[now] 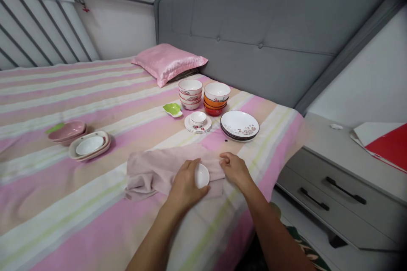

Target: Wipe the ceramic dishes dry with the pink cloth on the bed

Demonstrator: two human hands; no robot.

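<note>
My left hand (184, 184) is curved round a small white dish (202, 175), with the thumb at its near side and the fingers at its far side. Under the dish lies a crumpled pale pink cloth (149, 169), spread on the bed. At the cloth's right edge, my right hand (234, 168) has its fingers curled in and pinches the fabric. Just beyond the hands are a stack of small flowered plates (203, 126) topped by small white dishes (198, 117), and a stack of dark-rimmed white plates (240, 124).
Behind the plates stand two bowl stacks, one of flowered bowls (190, 93) and one mixed (216, 98). A green leaf-shaped dish (172, 109) sits beside them. Pink dishes (68, 131) and oval dishes (90, 146) lie left. A nightstand (343, 156) adjoins the bed's right.
</note>
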